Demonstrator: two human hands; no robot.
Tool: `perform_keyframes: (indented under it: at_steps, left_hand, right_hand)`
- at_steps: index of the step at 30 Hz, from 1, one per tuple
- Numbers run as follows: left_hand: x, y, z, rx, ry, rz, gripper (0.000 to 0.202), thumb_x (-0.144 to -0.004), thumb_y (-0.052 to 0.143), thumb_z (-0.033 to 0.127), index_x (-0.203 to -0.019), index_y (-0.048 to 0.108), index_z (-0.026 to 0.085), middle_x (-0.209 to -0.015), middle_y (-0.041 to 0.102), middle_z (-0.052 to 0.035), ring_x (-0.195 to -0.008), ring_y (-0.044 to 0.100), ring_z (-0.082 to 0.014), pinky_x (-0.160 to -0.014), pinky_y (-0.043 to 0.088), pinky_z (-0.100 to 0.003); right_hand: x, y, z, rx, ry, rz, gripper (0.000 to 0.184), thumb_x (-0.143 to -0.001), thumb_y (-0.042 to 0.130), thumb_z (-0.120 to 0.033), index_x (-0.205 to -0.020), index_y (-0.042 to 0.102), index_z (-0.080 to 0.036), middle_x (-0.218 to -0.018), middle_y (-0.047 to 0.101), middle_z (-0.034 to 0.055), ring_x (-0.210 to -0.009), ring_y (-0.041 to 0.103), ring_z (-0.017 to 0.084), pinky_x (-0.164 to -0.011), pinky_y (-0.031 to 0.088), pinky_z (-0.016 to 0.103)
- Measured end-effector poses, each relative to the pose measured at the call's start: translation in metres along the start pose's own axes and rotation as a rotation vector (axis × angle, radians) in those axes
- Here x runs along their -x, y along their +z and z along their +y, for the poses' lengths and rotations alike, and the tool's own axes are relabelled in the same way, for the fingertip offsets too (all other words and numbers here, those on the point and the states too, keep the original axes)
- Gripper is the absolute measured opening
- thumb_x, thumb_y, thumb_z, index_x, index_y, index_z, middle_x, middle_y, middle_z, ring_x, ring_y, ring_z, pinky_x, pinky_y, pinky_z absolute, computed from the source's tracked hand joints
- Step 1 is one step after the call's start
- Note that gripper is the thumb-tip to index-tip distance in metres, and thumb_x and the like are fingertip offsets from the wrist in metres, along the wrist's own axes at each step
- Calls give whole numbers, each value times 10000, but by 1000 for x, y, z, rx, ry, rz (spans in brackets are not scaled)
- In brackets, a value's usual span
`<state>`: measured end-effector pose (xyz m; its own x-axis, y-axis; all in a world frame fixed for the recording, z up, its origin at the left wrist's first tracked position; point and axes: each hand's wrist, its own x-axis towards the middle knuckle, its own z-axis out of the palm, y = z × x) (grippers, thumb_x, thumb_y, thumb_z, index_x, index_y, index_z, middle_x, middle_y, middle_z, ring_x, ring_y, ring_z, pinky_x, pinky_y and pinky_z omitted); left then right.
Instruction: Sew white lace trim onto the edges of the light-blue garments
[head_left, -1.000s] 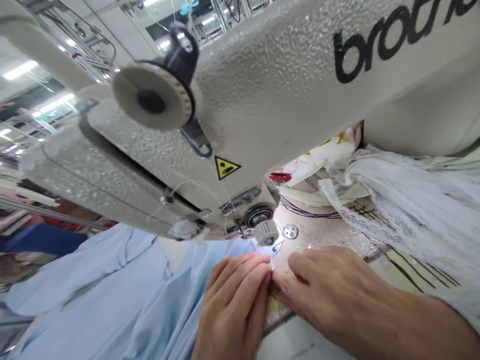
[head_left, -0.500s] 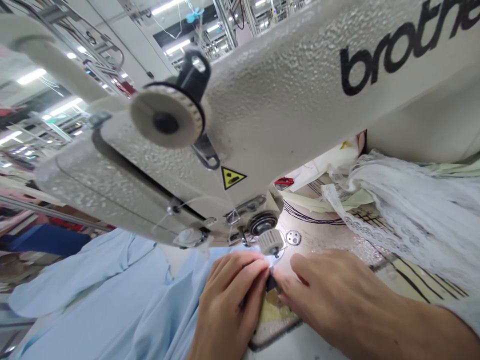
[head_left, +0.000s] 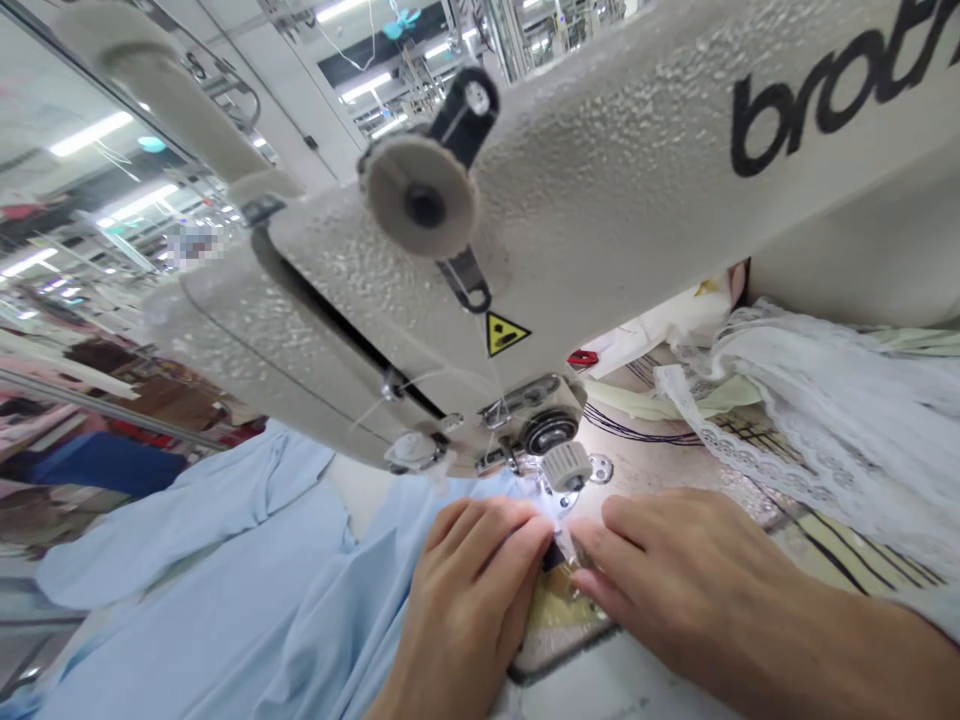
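A cream "brother" sewing machine (head_left: 600, 170) fills the upper view, its needle area lit at the centre. Light blue fabric (head_left: 225, 590) spreads from the lower left up under the presser foot. My left hand (head_left: 465, 600) lies on the blue fabric with its fingers together, pressing the cloth just before the needle. My right hand (head_left: 675, 580) lies flat beside it on the right, its fingertips pinching a small piece at the fabric's edge. The fingertips of both hands nearly touch below the presser foot (head_left: 559, 500).
White lace trim (head_left: 810, 420) is heaped on the machine bed at the right, over pale green cloth. A small red clip (head_left: 583, 357) lies behind the needle area. A factory hall with racks and lights shows behind at the left.
The view has shifted, so the machine head sits further right. Both hands stay at the needle, with a small dark gap showing between the fingertips.
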<state>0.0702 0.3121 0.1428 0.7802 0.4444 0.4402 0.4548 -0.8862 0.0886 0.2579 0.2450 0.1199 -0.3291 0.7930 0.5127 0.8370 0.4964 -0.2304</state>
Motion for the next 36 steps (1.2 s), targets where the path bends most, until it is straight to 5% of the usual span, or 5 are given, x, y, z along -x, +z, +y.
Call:
perform_keyframes:
  at_steps: [12,28,32,36]
  left_hand:
    - [4,-4,2,-46,35,-42,219,-917,472,123,-1021,658,172,-1017,702,-37,-966,624,-148,-874,443,-293]
    - [3,5,-14,-173,8,-6,254,-884,496,121,-1102,625,137,-1143,679,-94,-1044,632,-196,-913,492,-341]
    - [7,9,-14,-119,-53,22,267,-878,503,117,-1117,617,144,-1131,683,-85,-1047,628,-204,-892,509,-364]
    - [11,11,-11,-32,-137,36,248,-879,511,121,-1092,632,156,-1094,696,-75,-1047,620,-201,-894,508,-371]
  right_hand:
    - [5,6,0,4,-6,-37,148,-791,515,-70,-866,558,-190,-728,561,-13,-593,514,155,-530,262,313]
    - [6,15,0,16,66,-49,9,-910,471,-226,-903,476,-226,-714,513,-32,-573,443,172,-549,166,329]
    - [7,17,1,33,40,-102,90,-873,515,-177,-937,476,-227,-747,528,-32,-593,457,170,-556,159,324]
    - [5,14,2,44,-5,-5,30,-907,473,-217,-878,472,-225,-672,501,-38,-536,441,166,-532,142,324]
